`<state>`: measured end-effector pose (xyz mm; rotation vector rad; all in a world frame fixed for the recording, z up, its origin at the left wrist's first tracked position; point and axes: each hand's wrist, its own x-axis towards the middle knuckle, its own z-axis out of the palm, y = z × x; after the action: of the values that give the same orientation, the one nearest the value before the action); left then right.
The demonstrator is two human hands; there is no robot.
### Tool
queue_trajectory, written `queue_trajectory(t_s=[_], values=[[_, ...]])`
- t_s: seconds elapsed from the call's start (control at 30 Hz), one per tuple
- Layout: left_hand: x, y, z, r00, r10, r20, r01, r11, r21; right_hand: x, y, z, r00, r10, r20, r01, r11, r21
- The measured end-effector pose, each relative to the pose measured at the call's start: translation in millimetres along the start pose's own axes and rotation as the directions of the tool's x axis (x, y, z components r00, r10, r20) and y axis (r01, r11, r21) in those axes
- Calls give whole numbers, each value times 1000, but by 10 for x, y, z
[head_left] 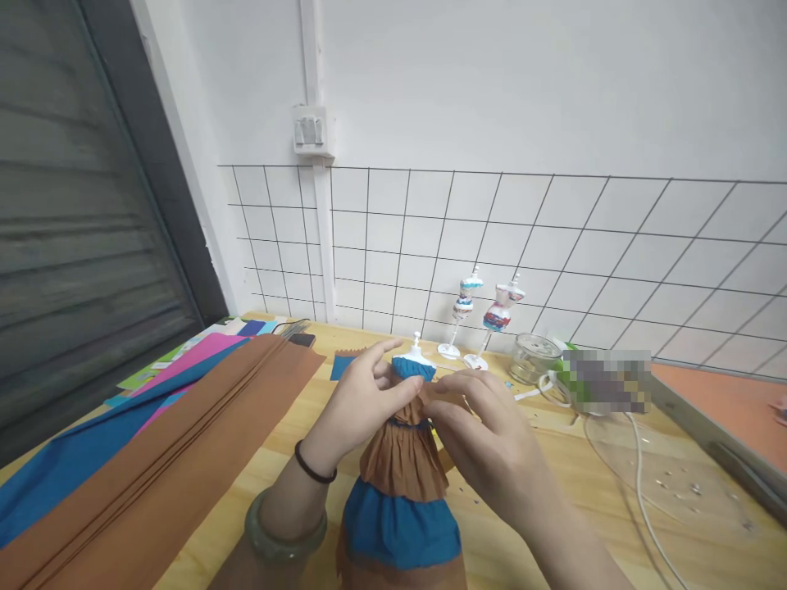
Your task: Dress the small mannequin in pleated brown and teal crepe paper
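Note:
A small white dress form (416, 354) stands in front of me in a tiered, gathered dress. The dress has a blue bodice top, a brown waist, a brown frill (402, 459) and a blue tier (402, 528) above another brown layer. My left hand (369, 397) is closed around the bodice from the left, thumb across its front. At the right side of the bodice, my right hand (485, 438) pinches a bit of brown crepe paper (434, 393) between thumb and fingers. The fingers partly hide the waist.
Long brown sheets (184, 451) and blue sheets (111, 442) lie at the left. Two more dress forms (464, 307) stand at the back beside a glass jar (534, 358). A white cable (639, 483) and a clear plastic sheet (670, 483) are on the right. A wire grid (409, 217) backs the table.

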<state>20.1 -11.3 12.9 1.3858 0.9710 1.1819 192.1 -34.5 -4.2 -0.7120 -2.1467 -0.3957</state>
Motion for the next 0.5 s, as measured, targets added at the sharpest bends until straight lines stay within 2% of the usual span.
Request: queue_trajectory(t_s=[0.13,0.23,0.37,0.5], values=[[9,-9,-14,1000,25,-19,-25,1000,9,-19,18,-10,998,26,-52,-22,997,79],[17,-27,-29,1000,21,-23,-21,1000,-21,-22,23,14,997,45,-61,-40,996,73],[9,-35,-16,1000,3,-13,-3,999,-42,-24,11,58,999,-23,-37,22,1000,-18],[1,-27,-3,999,20,-29,-20,1000,1,-24,-38,68,994,-109,-31,108,994,-26]])
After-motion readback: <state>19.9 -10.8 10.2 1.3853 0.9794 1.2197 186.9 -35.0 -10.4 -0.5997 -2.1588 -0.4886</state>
